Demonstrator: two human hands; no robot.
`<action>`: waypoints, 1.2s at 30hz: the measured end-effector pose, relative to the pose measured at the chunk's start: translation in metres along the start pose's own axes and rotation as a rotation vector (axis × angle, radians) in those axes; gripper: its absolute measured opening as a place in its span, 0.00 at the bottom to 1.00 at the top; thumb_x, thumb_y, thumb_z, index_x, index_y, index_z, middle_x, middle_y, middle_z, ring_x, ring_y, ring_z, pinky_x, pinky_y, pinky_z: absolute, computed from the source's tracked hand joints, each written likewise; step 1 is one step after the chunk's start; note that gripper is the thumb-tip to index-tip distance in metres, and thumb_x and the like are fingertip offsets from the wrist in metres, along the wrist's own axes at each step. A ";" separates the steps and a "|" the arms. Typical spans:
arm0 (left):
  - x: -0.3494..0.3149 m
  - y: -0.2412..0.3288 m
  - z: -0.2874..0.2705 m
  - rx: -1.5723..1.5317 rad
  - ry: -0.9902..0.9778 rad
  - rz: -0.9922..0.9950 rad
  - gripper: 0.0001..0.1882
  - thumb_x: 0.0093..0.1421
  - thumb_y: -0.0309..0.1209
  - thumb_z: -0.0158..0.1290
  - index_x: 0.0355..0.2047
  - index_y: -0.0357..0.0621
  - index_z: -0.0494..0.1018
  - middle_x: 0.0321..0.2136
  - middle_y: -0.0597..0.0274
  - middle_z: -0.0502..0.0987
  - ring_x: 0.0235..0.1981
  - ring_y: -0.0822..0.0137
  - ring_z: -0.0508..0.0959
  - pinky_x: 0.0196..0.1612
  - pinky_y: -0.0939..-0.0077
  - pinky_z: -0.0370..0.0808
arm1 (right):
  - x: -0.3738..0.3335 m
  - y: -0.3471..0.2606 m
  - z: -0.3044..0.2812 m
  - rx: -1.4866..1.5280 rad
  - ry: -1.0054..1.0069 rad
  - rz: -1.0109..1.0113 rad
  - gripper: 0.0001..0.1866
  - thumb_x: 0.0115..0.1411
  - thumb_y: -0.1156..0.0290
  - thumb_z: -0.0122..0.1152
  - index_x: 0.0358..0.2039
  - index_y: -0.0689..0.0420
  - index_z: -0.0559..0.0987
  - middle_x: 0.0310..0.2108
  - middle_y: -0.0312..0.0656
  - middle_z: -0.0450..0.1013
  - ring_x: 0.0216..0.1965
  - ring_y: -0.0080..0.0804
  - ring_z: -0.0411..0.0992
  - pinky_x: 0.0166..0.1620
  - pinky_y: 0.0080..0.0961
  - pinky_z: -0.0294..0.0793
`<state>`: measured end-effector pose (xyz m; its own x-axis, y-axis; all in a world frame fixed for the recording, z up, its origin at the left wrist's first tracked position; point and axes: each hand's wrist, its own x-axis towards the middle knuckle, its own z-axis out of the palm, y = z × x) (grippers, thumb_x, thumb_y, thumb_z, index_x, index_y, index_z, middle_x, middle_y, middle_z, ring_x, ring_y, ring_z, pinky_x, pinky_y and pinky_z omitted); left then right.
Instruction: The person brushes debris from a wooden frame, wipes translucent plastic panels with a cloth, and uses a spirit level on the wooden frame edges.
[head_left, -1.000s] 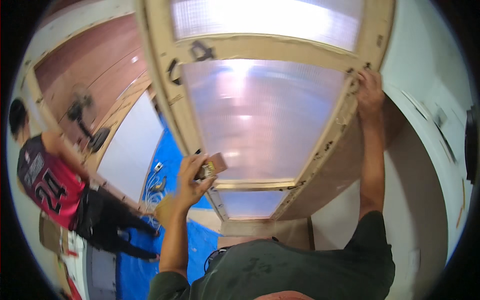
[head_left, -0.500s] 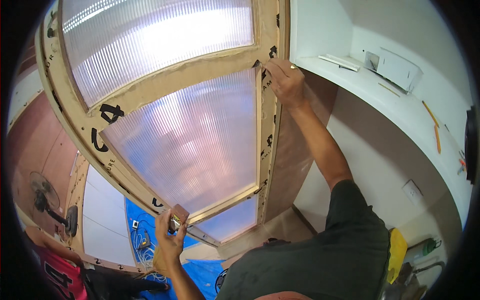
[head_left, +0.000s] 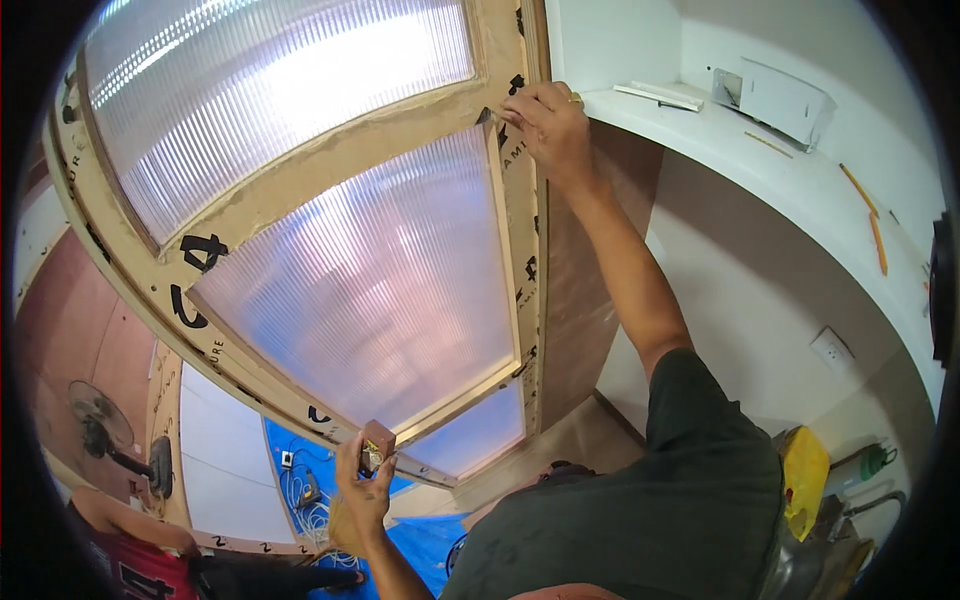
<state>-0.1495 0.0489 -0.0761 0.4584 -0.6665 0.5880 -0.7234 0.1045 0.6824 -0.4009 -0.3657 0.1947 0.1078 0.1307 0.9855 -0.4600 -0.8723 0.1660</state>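
A wooden-framed door or partition (head_left: 330, 165) with ribbed translucent panels stands before me. My right hand (head_left: 553, 130) is raised to the upper right corner of the middle ribbed panel (head_left: 370, 270). Its fingers are pinched together against the wood, beside a small dark patch; whatever they hold is too small to make out. Lower down, by the frame's bottom left part, my left hand (head_left: 360, 490) grips a small brown box (head_left: 378, 438). The box's open side shows shiny, yellowish small contents that I cannot identify.
A white shelf (head_left: 660, 120) curves along the right, carrying orange pencil-like sticks (head_left: 877, 240) and a white box (head_left: 785, 100). At lower left are a fan (head_left: 100, 415), a person in a red top (head_left: 150, 560), and cables (head_left: 315, 520) on blue sheeting (head_left: 420, 545).
My view has shifted, so the frame sits a little further left and higher. The right hand stays at the same corner, fingers slightly further from the dark patch. The left hand still holds the box.
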 end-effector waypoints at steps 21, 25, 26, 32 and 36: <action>-0.014 -0.021 0.029 -0.137 -0.013 -0.101 0.31 0.48 0.27 0.69 0.54 0.37 0.76 0.43 0.56 0.77 0.42 0.61 0.76 0.44 0.71 0.73 | 0.007 0.017 -0.006 0.004 -0.071 -0.250 0.12 0.52 0.83 0.67 0.39 0.60 0.83 0.37 0.43 0.78 0.39 0.42 0.77 0.40 0.34 0.78; -0.023 -0.028 0.032 -0.185 -0.026 -0.154 0.31 0.48 0.27 0.70 0.55 0.37 0.76 0.44 0.56 0.77 0.43 0.60 0.76 0.45 0.69 0.73 | 0.010 0.002 -0.009 0.008 -0.050 -0.077 0.12 0.55 0.79 0.70 0.40 0.59 0.84 0.37 0.41 0.78 0.40 0.41 0.77 0.42 0.32 0.78; -0.025 -0.027 0.031 -0.169 -0.043 -0.178 0.31 0.48 0.28 0.70 0.55 0.38 0.77 0.44 0.56 0.77 0.43 0.60 0.76 0.45 0.69 0.73 | 0.009 0.001 -0.008 -0.014 -0.051 -0.093 0.12 0.55 0.78 0.71 0.41 0.58 0.84 0.37 0.41 0.79 0.40 0.41 0.77 0.42 0.32 0.78; -0.037 -0.027 0.023 -0.168 0.016 -0.236 0.32 0.48 0.28 0.71 0.54 0.38 0.77 0.44 0.57 0.77 0.43 0.63 0.75 0.45 0.72 0.72 | 0.002 0.009 -0.006 -0.057 -0.078 -0.143 0.11 0.55 0.75 0.72 0.40 0.57 0.83 0.37 0.39 0.78 0.39 0.41 0.76 0.42 0.33 0.77; -0.040 -0.032 0.021 -0.164 0.036 -0.214 0.31 0.48 0.28 0.71 0.54 0.38 0.77 0.44 0.58 0.76 0.43 0.64 0.75 0.44 0.72 0.72 | 0.009 0.003 -0.010 0.021 -0.104 -0.071 0.08 0.56 0.75 0.71 0.36 0.59 0.81 0.35 0.40 0.76 0.37 0.42 0.75 0.40 0.35 0.76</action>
<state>-0.1557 0.0562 -0.1306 0.6117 -0.6600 0.4361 -0.5164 0.0844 0.8522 -0.4099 -0.3628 0.2042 0.2304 0.1436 0.9625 -0.4297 -0.8724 0.2330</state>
